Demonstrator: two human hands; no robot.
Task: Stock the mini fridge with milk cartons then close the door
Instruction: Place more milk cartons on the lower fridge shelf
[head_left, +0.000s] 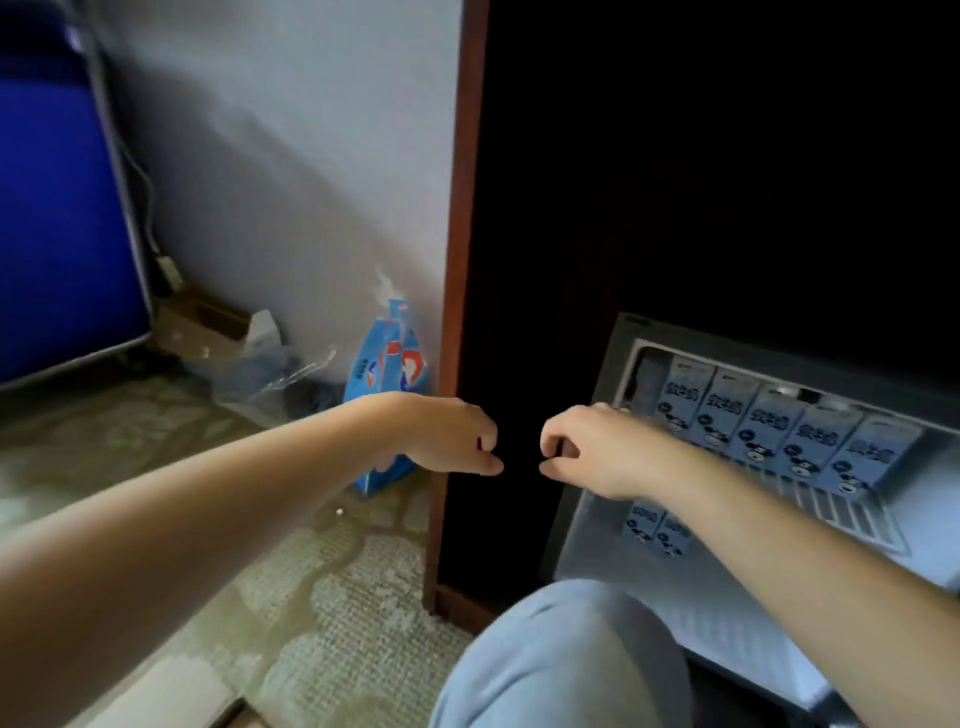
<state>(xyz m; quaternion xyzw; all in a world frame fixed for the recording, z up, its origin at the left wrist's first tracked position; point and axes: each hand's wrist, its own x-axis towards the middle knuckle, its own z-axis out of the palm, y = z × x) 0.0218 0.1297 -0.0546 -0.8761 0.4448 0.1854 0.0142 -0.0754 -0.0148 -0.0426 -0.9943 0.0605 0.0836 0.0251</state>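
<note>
The mini fridge (619, 358) stands open at the right, set inside a dark cabinet. Several grey-blue milk cartons (769, 431) stand in a row on its upper wire shelf. Two more cartons (657, 531) stand on the level below. My right hand (587, 448) hovers in front of the fridge's left edge, fingers curled, with nothing in it. My left hand (448, 437) is just left of it, in front of the cabinet's side, also curled and holding nothing. The two hands are a short gap apart. I cannot make out the fridge door.
A red-brown cabinet edge (458, 312) runs down the middle. Left of it, against the white wall, a blue and white bag (389, 371) stands on the floor, with a clear plastic bag (270, 382) and a cardboard box (202, 322). A blue folding frame (62, 234) is far left. My knee (561, 660) is at the bottom.
</note>
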